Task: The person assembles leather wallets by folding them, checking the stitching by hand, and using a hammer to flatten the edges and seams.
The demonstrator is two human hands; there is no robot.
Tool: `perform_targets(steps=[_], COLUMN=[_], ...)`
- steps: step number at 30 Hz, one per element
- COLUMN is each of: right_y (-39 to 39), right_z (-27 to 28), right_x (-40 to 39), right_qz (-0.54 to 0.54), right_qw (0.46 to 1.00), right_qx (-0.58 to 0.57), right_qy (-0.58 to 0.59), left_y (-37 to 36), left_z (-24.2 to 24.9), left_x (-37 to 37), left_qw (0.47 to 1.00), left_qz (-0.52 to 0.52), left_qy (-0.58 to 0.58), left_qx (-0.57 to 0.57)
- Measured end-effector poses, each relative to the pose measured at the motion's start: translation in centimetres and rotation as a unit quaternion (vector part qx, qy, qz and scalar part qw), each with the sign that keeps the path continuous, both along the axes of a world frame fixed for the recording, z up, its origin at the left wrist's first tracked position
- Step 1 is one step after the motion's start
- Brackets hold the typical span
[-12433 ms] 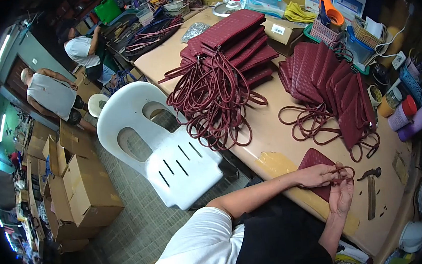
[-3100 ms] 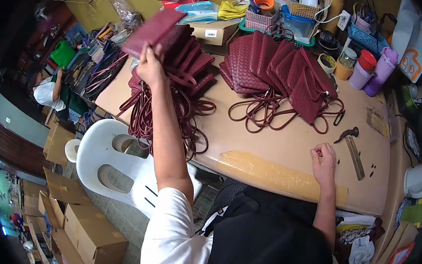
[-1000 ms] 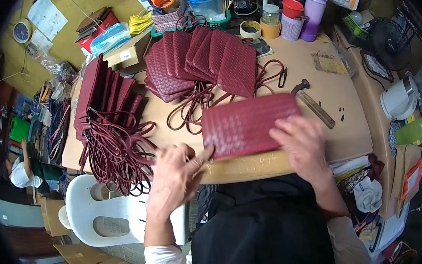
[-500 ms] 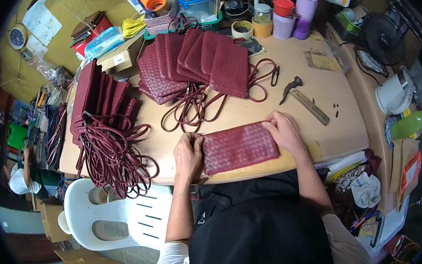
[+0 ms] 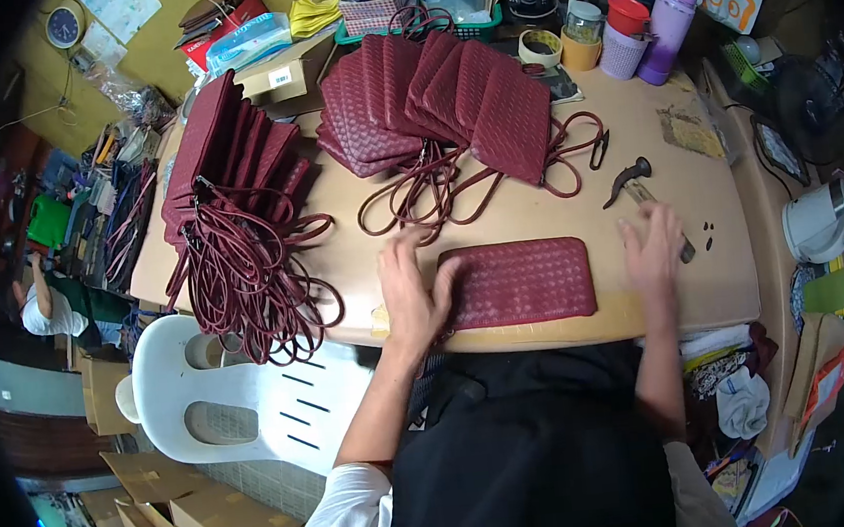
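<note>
A flat dark red woven pouch (image 5: 519, 283) lies near the front edge of the table. At its left end is my left hand (image 5: 413, 294), fingers apart, the thumb against the pouch's edge. My right hand (image 5: 654, 248), somewhat blurred, is over the wooden handle of a hammer (image 5: 639, 187), to the right of the pouch. Its fingers look apart, and part of the handle is hidden beneath them. Whether they touch the handle I cannot make out. Beyond the pouch lies a fanned pile of similar woven pouches (image 5: 519, 114) with thin straps.
More pouches (image 5: 206, 152) stand stacked at the left, their straps (image 5: 253, 278) hanging over the table edge. Tape (image 5: 540, 47), cups (image 5: 627, 15) and a purple bottle (image 5: 668, 31) line the back. A white chair (image 5: 167, 386) stands at front left; another person (image 5: 49, 306) is far left.
Both hands held the pouch's ends before. My right hand has left it and moved right to the hammer; my left hand's fingers have spread. The whole view has shifted.
</note>
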State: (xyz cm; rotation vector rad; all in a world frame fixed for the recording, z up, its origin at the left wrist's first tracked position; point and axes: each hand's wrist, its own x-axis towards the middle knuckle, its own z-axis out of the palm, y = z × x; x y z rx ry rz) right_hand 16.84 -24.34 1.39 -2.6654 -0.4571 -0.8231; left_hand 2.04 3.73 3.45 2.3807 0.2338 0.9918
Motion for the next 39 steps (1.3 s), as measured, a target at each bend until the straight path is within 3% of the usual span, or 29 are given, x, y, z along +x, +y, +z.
perform_targets(steps=[4,7,9,10,12,13,15,16,18,19,21,24,25,27,31,33,35,37,38,39], right_y=[-2.3,-2.5,-3.0,-3.2,-2.0,-1.6,-0.7,-0.1,0.9,1.4,2.0,0.9,0.6,0.3,0.4,-1.6,-1.7,-0.2,-0.6,-0.8], right_z=[-1.5,-1.6,-0.5,-0.2,1.2,1.9,3.2,4.2,5.8,5.8,5.8,8.9,9.4,9.9,7.9,8.1,6.9,5.9,5.4,5.5], right_x=[3.6,4.4,3.9,2.8,0.0,-0.5,-1.4,-1.8,-2.5,-2.5,-2.1,-1.4,-1.4,-1.5,-3.0,-2.6,-3.4,-4.5,-4.6,-4.3], right_qz=[-0.071,-0.041,0.050,0.035,0.089,0.080,0.143,0.138,0.173,0.171,0.104,0.131,0.131,0.126,0.055,0.134,0.146,0.069,0.093,0.102], right_qw=[0.989,0.985,0.941,0.943,0.747,0.751,0.793,0.795,0.908,0.908,0.919,0.883,0.883,0.915,0.893,0.894,0.914,0.927,0.924,0.925], right_qx=[-0.108,-0.116,0.192,0.193,0.430,0.432,0.289,0.292,0.191,0.190,-0.024,-0.107,-0.108,0.005,-0.058,-0.058,-0.008,0.135,0.019,0.017], right_qy=[0.071,0.122,0.273,0.269,0.499,0.492,0.517,0.514,0.331,0.331,0.380,0.438,0.437,0.383,0.443,0.423,0.379,0.344,0.369,0.365], left_y=[-3.6,-6.3,-6.4,-6.6,-6.6,-6.6,-6.7,-6.7,-6.8,-6.9,-6.9,-6.9,-6.9,-7.0,-6.8,-6.9,-6.9,-7.0,-6.9,-6.9], left_z=[0.8,-1.4,-1.7,-1.9,-1.7,-1.5,-1.4,-1.4,-1.2,-1.2,-1.2,-1.2,-1.2,-1.1,-1.2,-1.3,-1.2,-1.2,-1.1,-0.9], left_x=[-1.3,-1.7,-1.6,-1.6,-1.5,-1.4,-1.3,-1.2,-1.2,-1.2,-1.2,-1.3,-1.2,-1.2,-1.2,-1.2,-1.3,-1.4,-1.5,-1.3], left_qw=[0.950,0.897,0.891,0.885,0.878,0.876,0.873,0.872,0.871,0.870,0.876,0.876,0.877,0.878,0.881,0.882,0.881,0.883,0.878,0.875], left_qz=[-0.287,-0.316,-0.320,-0.322,-0.330,-0.319,-0.320,-0.314,-0.306,-0.308,-0.303,-0.303,-0.303,-0.303,-0.305,-0.306,-0.309,-0.306,-0.315,-0.321], left_qy=[0.114,0.243,0.249,0.261,0.263,0.269,0.272,0.276,0.291,0.290,0.283,0.284,0.282,0.284,0.277,0.277,0.276,0.277,0.280,0.278], left_qx=[0.055,0.191,0.206,0.212,0.227,0.241,0.250,0.253,0.253,0.252,0.245,0.244,0.244,0.238,0.234,0.228,0.230,0.225,0.228,0.233])
